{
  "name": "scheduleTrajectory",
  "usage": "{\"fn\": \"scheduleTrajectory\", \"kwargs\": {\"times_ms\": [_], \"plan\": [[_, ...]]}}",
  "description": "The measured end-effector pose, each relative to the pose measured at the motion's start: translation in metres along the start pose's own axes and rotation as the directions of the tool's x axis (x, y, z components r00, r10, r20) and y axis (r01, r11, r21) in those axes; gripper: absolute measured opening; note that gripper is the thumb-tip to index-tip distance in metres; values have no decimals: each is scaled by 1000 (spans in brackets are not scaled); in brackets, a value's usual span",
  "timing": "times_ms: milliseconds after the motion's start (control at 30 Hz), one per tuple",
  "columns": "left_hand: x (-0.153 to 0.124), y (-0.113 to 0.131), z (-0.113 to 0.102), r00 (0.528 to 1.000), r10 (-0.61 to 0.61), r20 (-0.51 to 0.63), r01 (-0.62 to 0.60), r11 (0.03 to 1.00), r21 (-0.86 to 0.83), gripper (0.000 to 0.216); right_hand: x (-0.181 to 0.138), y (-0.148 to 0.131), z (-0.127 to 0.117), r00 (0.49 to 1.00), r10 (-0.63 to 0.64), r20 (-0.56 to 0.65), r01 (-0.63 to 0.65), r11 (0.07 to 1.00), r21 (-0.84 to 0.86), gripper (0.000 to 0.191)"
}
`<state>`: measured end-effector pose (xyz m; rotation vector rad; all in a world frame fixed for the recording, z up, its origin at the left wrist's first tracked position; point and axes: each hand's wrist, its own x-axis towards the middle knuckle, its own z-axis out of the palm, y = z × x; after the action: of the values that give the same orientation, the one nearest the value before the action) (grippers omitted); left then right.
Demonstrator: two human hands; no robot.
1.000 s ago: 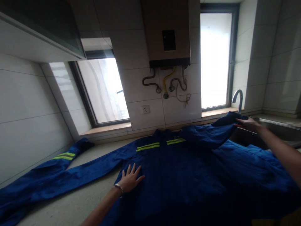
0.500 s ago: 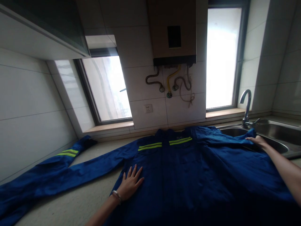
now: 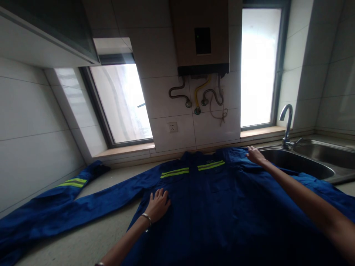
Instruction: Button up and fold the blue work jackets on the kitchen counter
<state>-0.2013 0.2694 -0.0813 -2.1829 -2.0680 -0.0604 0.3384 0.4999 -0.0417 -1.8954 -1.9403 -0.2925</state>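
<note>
A dark blue work jacket (image 3: 205, 207) with yellow-green reflective stripes lies spread over the counter, its collar towards the wall. One sleeve (image 3: 111, 195) stretches out to the left. My left hand (image 3: 158, 205), wearing a bracelet, rests on the jacket's chest below a stripe, palm down, fingers lightly bent and holding nothing. At the shoulder on the right, my right hand (image 3: 255, 155) has its fingers closed on the cloth at the edge beside the sink. Blue cloth from that side hangs near the sink's front rim, partly behind my right forearm.
A double steel sink (image 3: 330, 173) with a tall faucet (image 3: 287, 125) is at the right. Behind the counter (image 3: 91, 236) are a tiled wall, a socket (image 3: 172, 127) and two windows. A water heater (image 3: 201, 37) with pipes hangs above; a cabinet (image 3: 47, 33) juts out upper left.
My right hand has let go of the raised sleeve cloth over the sink and moved left to the jacket's shoulder. That cloth has dropped. My left hand's fingers have drawn closer together.
</note>
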Motion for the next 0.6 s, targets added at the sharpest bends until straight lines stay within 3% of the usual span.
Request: {"fn": "scheduleTrajectory", "kwargs": {"times_ms": [100, 267, 400, 600], "plan": [[28, 1, 6, 999, 37, -33, -37, 999, -9, 50, 13, -74, 24, 971, -211, 117, 205, 977, 60, 36], [53, -14, 24, 995, 29, 92, -19, 995, -102, 61, 13, -156, 82, 921, -337, 198, 321, 941, 109, 45], [54, -23, 31, 991, 54, 125, -35, 989, -142, 63, 18, -179, 117, 919, -316, 234, 301, 948, 99, 54], [52, -24, 32, 989, 59, 134, -39, 988, -147, 64, 45, -181, 140, 914, -209, 348, 209, 977, 37, 70]]}}
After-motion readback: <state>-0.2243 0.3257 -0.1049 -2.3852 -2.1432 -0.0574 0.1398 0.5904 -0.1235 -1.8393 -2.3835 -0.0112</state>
